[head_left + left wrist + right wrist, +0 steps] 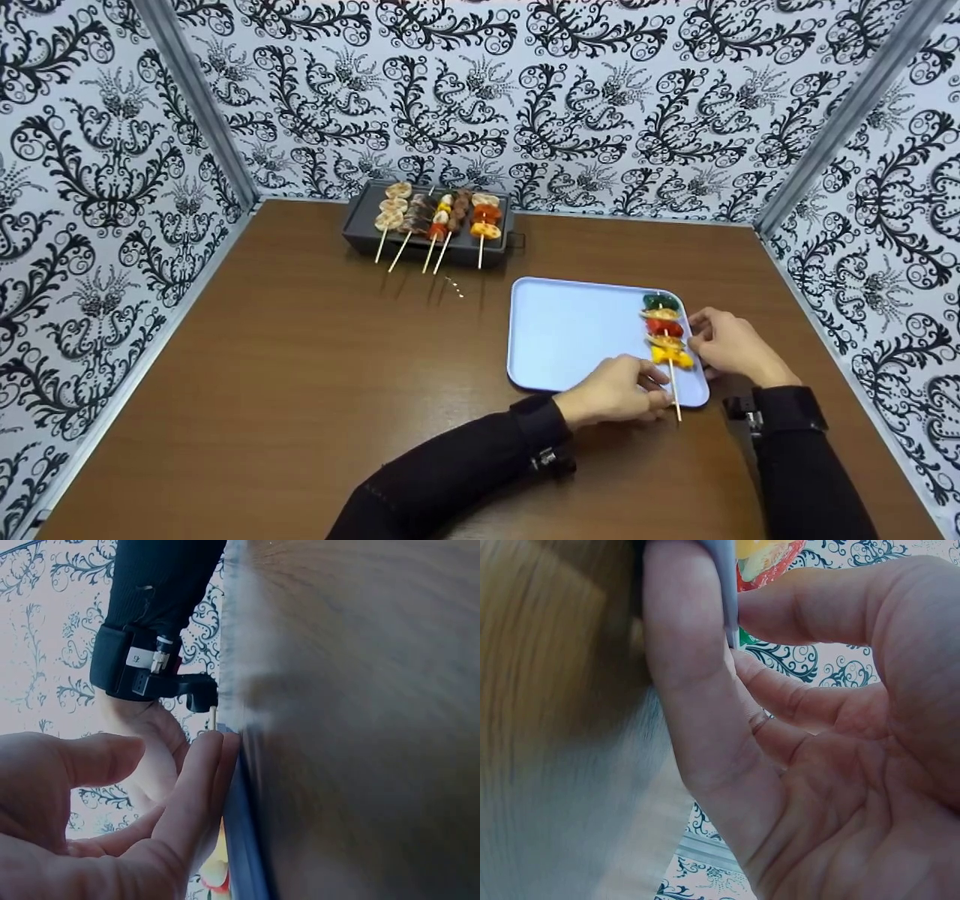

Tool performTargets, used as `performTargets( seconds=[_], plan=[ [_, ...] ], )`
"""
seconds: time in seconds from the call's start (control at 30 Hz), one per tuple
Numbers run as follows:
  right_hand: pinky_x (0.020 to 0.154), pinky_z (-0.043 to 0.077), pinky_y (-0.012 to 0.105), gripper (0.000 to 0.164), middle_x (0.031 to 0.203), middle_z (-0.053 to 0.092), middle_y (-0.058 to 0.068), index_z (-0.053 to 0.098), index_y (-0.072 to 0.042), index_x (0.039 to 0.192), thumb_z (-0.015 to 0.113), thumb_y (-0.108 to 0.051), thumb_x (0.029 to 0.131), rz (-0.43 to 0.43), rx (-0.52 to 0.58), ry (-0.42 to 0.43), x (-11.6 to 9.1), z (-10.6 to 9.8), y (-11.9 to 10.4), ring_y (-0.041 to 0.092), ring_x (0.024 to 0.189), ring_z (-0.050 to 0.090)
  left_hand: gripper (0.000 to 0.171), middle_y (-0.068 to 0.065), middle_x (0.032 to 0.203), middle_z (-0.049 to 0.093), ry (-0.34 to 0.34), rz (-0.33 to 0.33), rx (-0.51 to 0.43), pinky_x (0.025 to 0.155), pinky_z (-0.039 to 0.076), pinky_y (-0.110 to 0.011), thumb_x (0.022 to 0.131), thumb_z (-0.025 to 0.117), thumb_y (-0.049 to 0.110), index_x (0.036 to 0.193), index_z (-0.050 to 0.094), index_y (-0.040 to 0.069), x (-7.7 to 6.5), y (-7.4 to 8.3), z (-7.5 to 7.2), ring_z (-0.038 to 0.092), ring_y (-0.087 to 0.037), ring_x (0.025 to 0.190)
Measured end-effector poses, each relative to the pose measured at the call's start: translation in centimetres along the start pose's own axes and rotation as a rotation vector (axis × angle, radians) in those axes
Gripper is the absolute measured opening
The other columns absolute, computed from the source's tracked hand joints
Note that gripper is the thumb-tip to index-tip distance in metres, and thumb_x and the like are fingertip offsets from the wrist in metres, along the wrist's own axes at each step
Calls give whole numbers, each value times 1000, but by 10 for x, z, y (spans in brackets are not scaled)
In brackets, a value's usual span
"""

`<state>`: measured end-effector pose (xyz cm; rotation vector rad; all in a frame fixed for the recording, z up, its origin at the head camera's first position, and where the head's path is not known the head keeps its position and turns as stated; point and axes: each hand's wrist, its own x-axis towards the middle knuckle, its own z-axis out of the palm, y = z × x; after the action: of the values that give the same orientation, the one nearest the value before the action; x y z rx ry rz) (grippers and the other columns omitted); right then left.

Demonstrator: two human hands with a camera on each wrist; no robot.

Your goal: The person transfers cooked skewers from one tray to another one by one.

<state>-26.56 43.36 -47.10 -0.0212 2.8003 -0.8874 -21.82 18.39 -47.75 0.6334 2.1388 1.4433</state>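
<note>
A light blue tray (pixel 577 330) lies on the table. Along its right side rests a skewer (pixel 664 328) of green, red and yellow pieces, its wooden stick reaching past the front rim. My right hand (pixel 731 343) pinches the tray's right rim; the right wrist view shows the thumb (pixel 802 615) above and the index finger (pixel 690 630) beneath. At the front edge is my left hand (pixel 619 390), fingertips right by the stick. Its thumb (pixel 105 757) stands apart from the extended fingers (pixel 199 787) in the left wrist view, with nothing between them.
Behind and left of the tray stands a dark grill (pixel 364 238) bearing several skewers (pixel 442 217), their sticks hanging over its front. Patterned wall panels (pixel 495 97) enclose the brown table (pixel 315 375) at the back and sides.
</note>
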Motion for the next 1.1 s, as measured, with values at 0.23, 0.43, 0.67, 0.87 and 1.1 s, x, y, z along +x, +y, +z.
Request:
performTargets(
  seconds=[0.23, 0.43, 0.67, 0.87, 1.1],
  plan=[
    [57, 64, 34, 43, 112, 66, 32, 50, 7, 134, 59, -13, 97, -2, -16, 2, 0, 0, 0, 21, 73, 70, 22, 5, 89, 76, -7, 51, 39, 62, 59, -17, 95, 73, 21, 114, 74, 10, -7, -1, -14, 78, -13, 71],
    [56, 64, 35, 42, 112, 68, 30, 51, 6, 134, 59, -12, 96, -16, -17, 13, 1, 1, 2, 21, 76, 70, 16, 10, 91, 75, 4, 111, 85, 59, 58, -18, 97, 71, 24, 110, 74, 15, -11, -3, -23, 76, -7, 68],
    [57, 64, 35, 42, 114, 66, 30, 51, 6, 134, 59, -12, 97, -4, -23, -1, 2, 1, 0, 21, 77, 70, 21, 10, 96, 77, 52, 208, 250, 67, 52, -11, 98, 70, 28, 115, 75, 17, -15, 0, -39, 69, 1, 80],
    [58, 64, 35, 43, 118, 65, 33, 49, 7, 135, 59, -12, 98, -3, -25, -8, 2, 1, -1, 23, 82, 70, 22, 9, 105, 77, 90, 264, 332, 74, 50, -9, 99, 68, 30, 117, 74, 20, -22, 3, -59, 68, 0, 90],
    [57, 64, 36, 43, 118, 65, 34, 50, 8, 135, 58, -10, 97, -9, -7, -3, 2, 2, 0, 24, 83, 70, 29, 7, 113, 76, 122, 255, 362, 75, 55, -12, 99, 68, 38, 123, 72, 22, -29, 7, -75, 70, -4, 89]
  ],
)
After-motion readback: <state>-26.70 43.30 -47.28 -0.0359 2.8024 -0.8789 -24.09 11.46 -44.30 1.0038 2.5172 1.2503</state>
